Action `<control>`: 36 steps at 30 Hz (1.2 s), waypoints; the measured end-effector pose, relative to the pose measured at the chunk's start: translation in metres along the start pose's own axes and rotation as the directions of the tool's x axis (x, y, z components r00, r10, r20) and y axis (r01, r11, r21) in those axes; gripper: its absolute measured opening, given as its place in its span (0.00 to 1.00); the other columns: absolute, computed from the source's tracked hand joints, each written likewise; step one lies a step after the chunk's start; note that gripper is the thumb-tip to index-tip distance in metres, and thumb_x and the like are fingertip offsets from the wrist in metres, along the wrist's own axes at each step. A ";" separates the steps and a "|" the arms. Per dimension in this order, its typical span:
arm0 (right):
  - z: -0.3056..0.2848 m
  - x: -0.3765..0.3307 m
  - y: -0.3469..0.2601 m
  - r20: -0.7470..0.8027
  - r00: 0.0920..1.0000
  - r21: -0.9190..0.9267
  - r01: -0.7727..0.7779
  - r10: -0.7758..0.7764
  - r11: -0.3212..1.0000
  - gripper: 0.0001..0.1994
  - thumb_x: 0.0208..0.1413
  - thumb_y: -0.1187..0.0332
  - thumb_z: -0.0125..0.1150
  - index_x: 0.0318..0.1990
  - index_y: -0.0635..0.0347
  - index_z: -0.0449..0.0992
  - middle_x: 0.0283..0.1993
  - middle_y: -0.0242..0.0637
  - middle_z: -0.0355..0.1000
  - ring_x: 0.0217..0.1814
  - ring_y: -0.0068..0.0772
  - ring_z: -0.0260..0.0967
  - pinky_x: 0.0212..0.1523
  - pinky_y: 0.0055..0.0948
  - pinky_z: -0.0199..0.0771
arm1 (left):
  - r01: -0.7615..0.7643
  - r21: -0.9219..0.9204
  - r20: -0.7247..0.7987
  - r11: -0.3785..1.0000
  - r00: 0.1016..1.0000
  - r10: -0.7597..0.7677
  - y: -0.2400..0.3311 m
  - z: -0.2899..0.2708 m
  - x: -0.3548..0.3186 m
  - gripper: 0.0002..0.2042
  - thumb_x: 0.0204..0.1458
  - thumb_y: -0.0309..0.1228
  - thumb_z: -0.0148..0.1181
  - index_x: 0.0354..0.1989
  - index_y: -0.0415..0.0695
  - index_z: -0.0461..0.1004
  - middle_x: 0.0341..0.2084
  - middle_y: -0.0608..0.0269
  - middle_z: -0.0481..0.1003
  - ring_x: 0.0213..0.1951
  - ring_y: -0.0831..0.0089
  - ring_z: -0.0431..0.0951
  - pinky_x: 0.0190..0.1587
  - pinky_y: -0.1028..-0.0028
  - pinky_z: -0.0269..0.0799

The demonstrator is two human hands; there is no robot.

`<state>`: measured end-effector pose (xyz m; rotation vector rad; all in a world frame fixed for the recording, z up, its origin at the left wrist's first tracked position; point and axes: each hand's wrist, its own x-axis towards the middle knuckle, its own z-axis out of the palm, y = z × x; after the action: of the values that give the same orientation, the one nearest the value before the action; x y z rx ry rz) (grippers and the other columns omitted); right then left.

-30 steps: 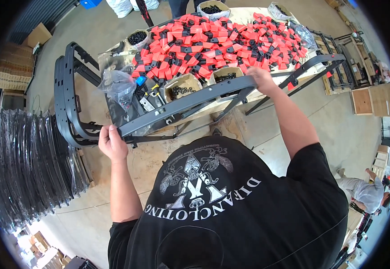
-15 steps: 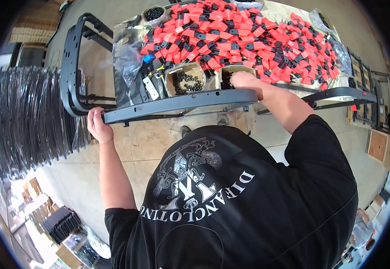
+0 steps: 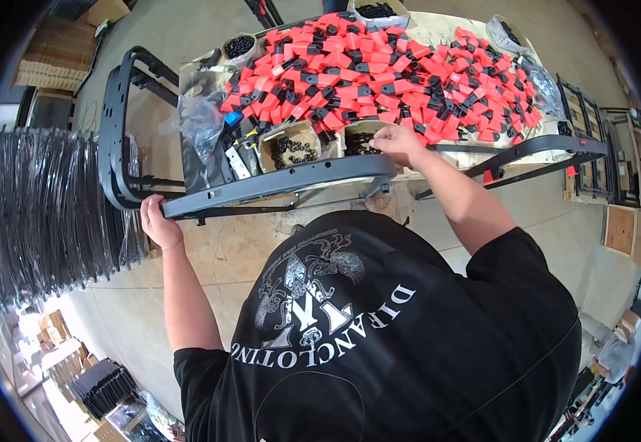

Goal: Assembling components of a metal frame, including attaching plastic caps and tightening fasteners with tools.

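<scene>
A long dark grey metal frame (image 3: 276, 184) lies across the near edge of a worktable (image 3: 453, 29). My left hand (image 3: 160, 221) grips the frame's near left corner. My right hand (image 3: 400, 141) rests on the table just beyond the frame, fingers curled at the rim of a cardboard tub of small black parts (image 3: 357, 140). A second tub of black parts (image 3: 291, 147) stands to its left. A big heap of red and black plastic pieces (image 3: 394, 74) covers the table behind them.
A dense row of black frames wrapped in plastic (image 3: 48, 206) stands on the concrete floor at left. More black frames (image 3: 593, 125) lean at the right. Clear plastic bags (image 3: 202, 125) sit at the table's left end. Cardboard boxes (image 3: 55, 346) lie at lower left.
The frame has swung from tilted to nearly level along the table edge. My right hand left the frame's far rail and came to the tub of black parts. My left hand kept its grip.
</scene>
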<state>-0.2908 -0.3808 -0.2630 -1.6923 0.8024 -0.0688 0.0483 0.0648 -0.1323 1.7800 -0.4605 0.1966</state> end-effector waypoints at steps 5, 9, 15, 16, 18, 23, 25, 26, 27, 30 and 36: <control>-0.003 -0.022 -0.010 0.172 0.980 0.398 -0.166 0.104 0.902 0.11 0.56 0.63 0.67 0.33 0.64 0.80 0.26 0.30 0.74 0.24 0.22 0.69 0.26 0.25 0.66 | -0.040 -0.009 0.015 0.999 0.999 0.040 -0.004 0.007 0.002 0.11 0.59 0.29 0.51 0.30 0.36 0.76 0.30 0.63 0.75 0.35 0.74 0.72 0.43 0.74 0.67; 0.005 0.015 -0.021 0.141 0.980 0.160 -0.165 0.142 0.973 0.09 0.58 0.66 0.63 0.30 0.62 0.79 0.22 0.31 0.71 0.17 0.23 0.62 0.18 0.26 0.61 | -0.081 0.011 -0.002 0.997 0.997 0.081 0.000 0.019 0.001 0.11 0.60 0.29 0.50 0.30 0.37 0.76 0.31 0.64 0.75 0.36 0.75 0.71 0.43 0.75 0.67; 0.013 0.057 -0.077 0.054 0.994 0.136 -0.097 0.091 0.986 0.13 0.59 0.61 0.61 0.38 0.63 0.82 0.29 0.37 0.77 0.25 0.26 0.69 0.27 0.26 0.71 | -0.035 -0.001 -0.014 0.999 0.999 0.035 0.005 0.013 -0.002 0.11 0.61 0.30 0.49 0.31 0.37 0.76 0.31 0.64 0.74 0.35 0.75 0.70 0.43 0.75 0.65; 0.011 0.061 -0.068 0.056 0.995 0.133 -0.095 0.088 0.987 0.13 0.59 0.61 0.61 0.38 0.63 0.82 0.29 0.37 0.77 0.25 0.26 0.69 0.27 0.26 0.71 | -0.035 -0.002 -0.019 0.999 0.999 0.035 0.004 0.013 -0.002 0.11 0.61 0.30 0.49 0.31 0.37 0.76 0.31 0.64 0.74 0.35 0.75 0.70 0.43 0.75 0.65; 0.003 0.068 -0.044 0.012 0.999 -0.136 0.050 -0.049 0.989 0.14 0.58 0.61 0.60 0.29 0.63 0.80 0.23 0.36 0.74 0.22 0.27 0.69 0.24 0.27 0.69 | -0.065 0.018 0.001 0.998 0.998 0.065 0.002 0.014 0.000 0.11 0.61 0.29 0.50 0.31 0.37 0.76 0.32 0.64 0.74 0.36 0.75 0.70 0.43 0.75 0.65; 0.002 0.037 -0.007 0.410 0.912 -0.631 0.277 0.008 0.725 0.14 0.52 0.65 0.53 0.35 0.66 0.81 0.32 0.52 0.79 0.31 0.56 0.76 0.41 0.45 0.78 | -0.019 -0.101 -0.007 0.995 1.000 0.018 0.001 0.014 0.002 0.10 0.61 0.28 0.51 0.33 0.36 0.76 0.30 0.64 0.75 0.35 0.76 0.71 0.43 0.75 0.66; 0.013 0.038 0.035 0.356 0.868 -0.584 0.496 -0.346 0.642 0.15 0.54 0.66 0.52 0.44 0.63 0.79 0.44 0.57 0.77 0.45 0.56 0.76 0.48 0.45 0.77 | -0.011 -0.076 -0.006 0.997 1.000 0.011 0.000 0.012 0.004 0.10 0.61 0.27 0.50 0.33 0.36 0.76 0.30 0.64 0.75 0.35 0.76 0.71 0.43 0.75 0.66; 0.016 0.036 0.023 0.438 0.856 -0.640 0.511 -0.274 0.574 0.16 0.56 0.66 0.53 0.48 0.63 0.77 0.48 0.58 0.74 0.50 0.57 0.74 0.52 0.47 0.75 | -0.087 0.044 -0.002 0.995 0.996 0.087 -0.008 0.003 0.002 0.10 0.61 0.27 0.50 0.33 0.35 0.77 0.31 0.63 0.76 0.35 0.74 0.73 0.42 0.74 0.69; 0.020 0.030 0.002 0.512 0.836 -0.682 0.536 -0.200 0.498 0.17 0.57 0.66 0.53 0.51 0.62 0.76 0.53 0.59 0.71 0.55 0.59 0.72 0.55 0.48 0.74 | -0.008 0.025 -0.029 1.000 1.000 0.009 -0.007 0.002 -0.001 0.10 0.61 0.26 0.50 0.34 0.34 0.78 0.32 0.62 0.77 0.36 0.73 0.76 0.43 0.73 0.72; 0.026 0.033 -0.007 0.521 0.844 -0.732 0.520 -0.129 0.440 0.17 0.60 0.62 0.48 0.53 0.58 0.74 0.51 0.57 0.69 0.58 0.59 0.70 0.55 0.51 0.73 | 0.008 0.020 -0.094 1.000 0.996 -0.006 -0.008 0.003 -0.004 0.07 0.58 0.28 0.57 0.35 0.38 0.79 0.31 0.64 0.77 0.37 0.75 0.76 0.43 0.74 0.72; 0.013 0.048 0.013 0.610 0.790 -0.731 0.594 -0.068 0.336 0.15 0.59 0.59 0.51 0.42 0.59 0.78 0.41 0.54 0.74 0.44 0.60 0.76 0.44 0.50 0.77 | 0.052 -0.022 -0.124 0.998 0.991 -0.054 -0.008 0.015 -0.003 0.08 0.58 0.29 0.54 0.30 0.39 0.76 0.25 0.69 0.73 0.31 0.80 0.71 0.36 0.77 0.66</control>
<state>-0.2546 -0.3968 -0.2956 -2.7721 -0.0425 0.6162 0.0476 0.0529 -0.1442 1.7483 -0.3244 0.2641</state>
